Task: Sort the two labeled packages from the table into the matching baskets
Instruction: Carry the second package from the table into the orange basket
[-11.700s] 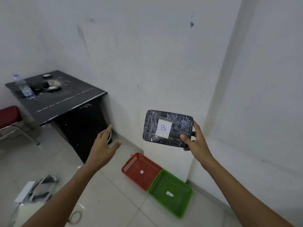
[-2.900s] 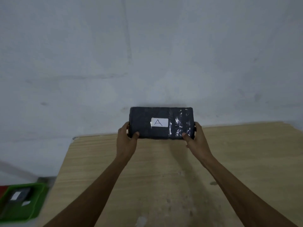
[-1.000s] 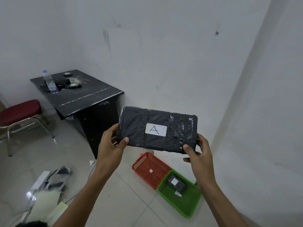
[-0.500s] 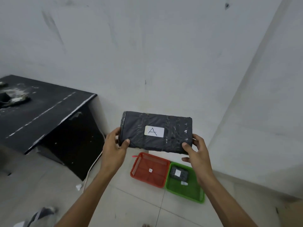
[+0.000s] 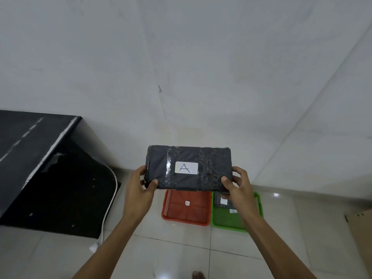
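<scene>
**Package A held over the red basket**

I saw both hands clamped on the black package marked A (image 5: 189, 168), one at each short end. The left hand (image 5: 140, 188) curled round the left end, thumb pressed on the front face near the lower corner, fingers hidden behind. The right hand (image 5: 237, 185) gripped the right end the same way, thumb on the front lower corner, fingers wrapped behind the edge. Neither hand was open; each was closed on the package. Both forearms reached forward and up from the bottom of the view, converging slightly, and the package was held level with its white label facing me.

Taking the red basket (image 5: 187, 206) as my landmark: it sat on the tiled floor (image 5: 181, 252) against the wall, and the package hung above its far edge, clear of it. A small white tag lay inside the red basket. The green basket (image 5: 237, 218) stood touching its right side and held a second dark package (image 5: 222, 201), partly covered by the right wrist. A black table (image 5: 30, 141) stood well to the left of the red basket, with a white cable (image 5: 109, 202) between them.
</scene>
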